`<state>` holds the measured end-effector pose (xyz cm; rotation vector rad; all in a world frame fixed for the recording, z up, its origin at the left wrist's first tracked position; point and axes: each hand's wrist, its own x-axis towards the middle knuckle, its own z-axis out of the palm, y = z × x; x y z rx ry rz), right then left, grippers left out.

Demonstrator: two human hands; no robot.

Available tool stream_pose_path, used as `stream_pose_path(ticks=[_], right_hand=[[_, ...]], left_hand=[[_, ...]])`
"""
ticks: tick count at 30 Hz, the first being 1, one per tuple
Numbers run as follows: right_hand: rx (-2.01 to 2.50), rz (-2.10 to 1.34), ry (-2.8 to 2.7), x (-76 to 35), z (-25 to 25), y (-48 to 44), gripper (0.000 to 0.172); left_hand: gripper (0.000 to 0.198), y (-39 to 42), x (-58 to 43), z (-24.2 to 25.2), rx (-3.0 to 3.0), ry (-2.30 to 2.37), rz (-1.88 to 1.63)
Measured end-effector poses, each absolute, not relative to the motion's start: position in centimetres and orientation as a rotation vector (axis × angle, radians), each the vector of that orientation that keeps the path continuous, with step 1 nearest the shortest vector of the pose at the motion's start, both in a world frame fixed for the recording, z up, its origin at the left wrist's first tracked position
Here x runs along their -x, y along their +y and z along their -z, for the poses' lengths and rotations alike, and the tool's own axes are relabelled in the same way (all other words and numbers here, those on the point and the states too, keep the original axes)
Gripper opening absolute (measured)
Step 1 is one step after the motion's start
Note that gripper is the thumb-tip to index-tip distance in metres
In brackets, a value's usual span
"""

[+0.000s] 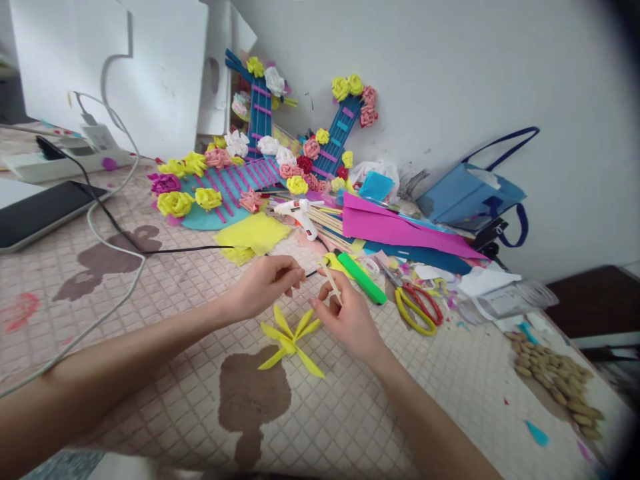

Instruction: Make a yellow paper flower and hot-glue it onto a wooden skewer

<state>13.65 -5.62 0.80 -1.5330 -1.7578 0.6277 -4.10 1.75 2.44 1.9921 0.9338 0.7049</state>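
Between the fingers of my right hand (350, 320) is a short pale stick (330, 280), pointing up and to the left. My left hand (265, 287) hovers just across from it, its fingertips drawn together; whether anything small is pinched there I cannot make out. Below both hands a yellow paper flower (289, 345) with several narrow, pointed petals lies on the checked tablecloth (350, 413). Past my hands, a white hot glue gun (303, 217) rests on the pile of craft material.
Scissors (417, 310) with red and yellow handles and a green cutter-like tool (363, 277) lie right of my hands. Behind stand blue strips decorated with paper flowers (175, 203). Yellow crepe paper (253, 235), a black cable (190, 251), peanuts (555, 380) and a blue bag (465, 193) surround the workspace.
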Motion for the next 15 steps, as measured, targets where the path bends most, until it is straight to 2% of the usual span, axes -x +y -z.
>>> stream_pose_path(ticks=[3,5,8,9,15], right_hand=[[1.531,-0.541,-1.789,-14.2,-1.1,-5.4,0.027],[1.518,-0.488,-1.853,-14.7,-1.3,-5.2,0.021],[1.432,-0.510,-2.043,-15.3,-1.6,-5.0,0.024],[1.396,-0.543,-2.107,-15.5,-1.6,-4.9,0.026],[1.309,-0.643,-2.303,-15.6,-1.0,-4.8,0.021]], left_hand=[[0.041,3.1,4.9,-2.5,-2.259,1.240,-0.726],[0.042,4.1,5.5,-2.5,-2.426,1.372,-0.676],[0.016,4.8,6.0,-2.3,-2.528,1.316,-0.680],[0.014,4.8,6.1,-2.3,-2.544,1.275,-0.684],[0.029,4.4,6.0,-2.7,-2.576,1.290,-0.626]])
